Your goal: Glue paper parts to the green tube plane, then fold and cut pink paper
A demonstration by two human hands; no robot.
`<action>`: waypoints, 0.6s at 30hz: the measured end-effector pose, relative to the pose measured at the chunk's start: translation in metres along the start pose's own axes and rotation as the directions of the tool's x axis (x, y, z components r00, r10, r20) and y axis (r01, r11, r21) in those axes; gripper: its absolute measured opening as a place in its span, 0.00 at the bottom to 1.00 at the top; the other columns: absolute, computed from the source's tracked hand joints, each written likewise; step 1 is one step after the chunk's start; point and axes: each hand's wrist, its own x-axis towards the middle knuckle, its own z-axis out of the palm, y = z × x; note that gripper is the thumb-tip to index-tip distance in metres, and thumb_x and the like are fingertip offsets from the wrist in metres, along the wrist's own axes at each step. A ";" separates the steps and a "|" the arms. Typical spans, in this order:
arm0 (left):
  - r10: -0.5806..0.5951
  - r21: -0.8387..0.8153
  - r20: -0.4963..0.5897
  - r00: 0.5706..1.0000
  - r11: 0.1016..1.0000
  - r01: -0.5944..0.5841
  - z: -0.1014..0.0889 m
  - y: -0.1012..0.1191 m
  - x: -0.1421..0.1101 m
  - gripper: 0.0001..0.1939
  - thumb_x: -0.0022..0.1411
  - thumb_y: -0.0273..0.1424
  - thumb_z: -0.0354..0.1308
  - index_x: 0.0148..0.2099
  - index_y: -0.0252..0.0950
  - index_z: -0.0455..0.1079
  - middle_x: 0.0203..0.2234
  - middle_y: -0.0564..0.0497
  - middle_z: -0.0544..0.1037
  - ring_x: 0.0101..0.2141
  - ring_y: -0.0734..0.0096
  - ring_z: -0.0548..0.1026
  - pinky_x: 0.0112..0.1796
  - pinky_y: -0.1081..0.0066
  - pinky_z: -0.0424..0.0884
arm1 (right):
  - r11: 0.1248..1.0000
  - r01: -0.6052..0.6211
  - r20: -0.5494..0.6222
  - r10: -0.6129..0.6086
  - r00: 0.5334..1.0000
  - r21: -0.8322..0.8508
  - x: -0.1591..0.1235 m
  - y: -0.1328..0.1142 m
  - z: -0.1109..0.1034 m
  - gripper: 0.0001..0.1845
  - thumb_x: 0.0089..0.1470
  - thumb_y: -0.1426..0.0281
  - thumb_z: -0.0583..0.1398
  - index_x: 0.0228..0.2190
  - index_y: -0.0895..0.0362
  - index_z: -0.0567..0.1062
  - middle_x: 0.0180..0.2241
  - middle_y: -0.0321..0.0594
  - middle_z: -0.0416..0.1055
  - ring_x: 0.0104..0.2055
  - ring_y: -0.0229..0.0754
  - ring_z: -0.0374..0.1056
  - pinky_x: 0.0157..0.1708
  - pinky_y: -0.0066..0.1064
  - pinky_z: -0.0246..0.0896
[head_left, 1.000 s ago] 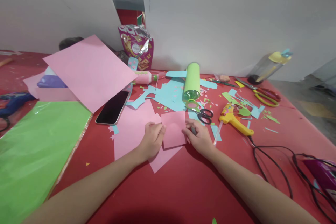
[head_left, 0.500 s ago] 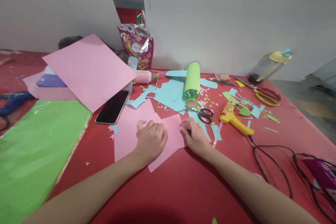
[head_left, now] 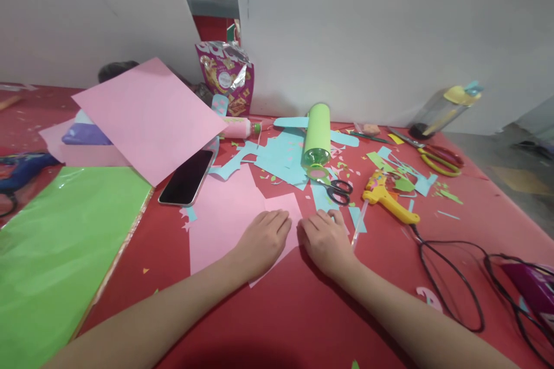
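Observation:
A small pink paper sheet (head_left: 283,203) lies at an angle over a larger pink paper sheet (head_left: 225,202) on the red table. My left hand (head_left: 265,242) rests palm down on the small sheet, its fingers bent and held together on the paper. At that sheet's right edge, my right hand (head_left: 325,242) has its fingers curled in on the paper. Only a narrow gap separates the two sets of fingertips. Both thumbs are mostly hidden. Just beyond the right hand are black-handled scissors (head_left: 339,191) and light-blue paper scraps (head_left: 324,199).
A green-wrapped bottle (head_left: 318,135) with blue wings lies behind. To the right are a yellow glue gun (head_left: 392,204) with its cord, and yellow-red scissors (head_left: 439,158). Left are a phone (head_left: 187,177), a green paper pack (head_left: 64,230) and a raised pink sheet (head_left: 151,121).
My left hand has moved right and slightly nearer me across the paper, its fingers now pointing toward my right hand. My right hand has lowered slightly, and its fingers have curled inward.

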 end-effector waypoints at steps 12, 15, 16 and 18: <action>0.038 0.070 0.144 0.989 0.996 -0.048 0.005 0.000 -0.002 0.20 0.56 0.22 0.45 0.53 0.28 0.56 0.52 0.37 0.63 0.49 0.56 0.63 0.43 0.62 0.60 | 0.996 -0.017 0.078 0.024 0.997 -0.090 -0.017 -0.013 -0.012 0.14 0.48 0.83 0.49 0.34 0.64 0.72 0.20 0.41 0.65 0.27 0.42 0.57 0.35 0.36 0.42; 0.043 0.088 0.130 0.991 0.995 -0.055 0.006 0.001 -0.002 0.20 0.56 0.21 0.45 0.53 0.28 0.56 0.51 0.37 0.64 0.49 0.56 0.63 0.43 0.62 0.60 | 0.994 -0.038 0.131 0.051 0.990 -0.100 -0.017 -0.014 -0.012 0.16 0.47 0.82 0.50 0.37 0.65 0.70 0.23 0.43 0.67 0.29 0.44 0.58 0.35 0.37 0.42; 0.046 0.094 0.127 0.991 0.994 -0.059 0.006 0.001 -0.002 0.20 0.56 0.21 0.45 0.52 0.28 0.57 0.51 0.37 0.64 0.49 0.56 0.63 0.43 0.62 0.60 | 0.994 -0.044 0.152 0.059 0.987 -0.102 -0.017 -0.015 -0.013 0.16 0.47 0.82 0.50 0.38 0.66 0.70 0.24 0.44 0.67 0.29 0.44 0.58 0.35 0.37 0.42; 0.050 0.104 0.123 0.991 0.993 -0.063 0.006 0.001 -0.002 0.20 0.56 0.21 0.45 0.53 0.28 0.56 0.51 0.37 0.64 0.48 0.56 0.64 0.43 0.63 0.60 | 0.993 -0.056 0.193 0.076 0.978 -0.105 -0.016 -0.015 -0.014 0.17 0.47 0.82 0.50 0.40 0.65 0.69 0.26 0.45 0.68 0.30 0.45 0.58 0.35 0.38 0.43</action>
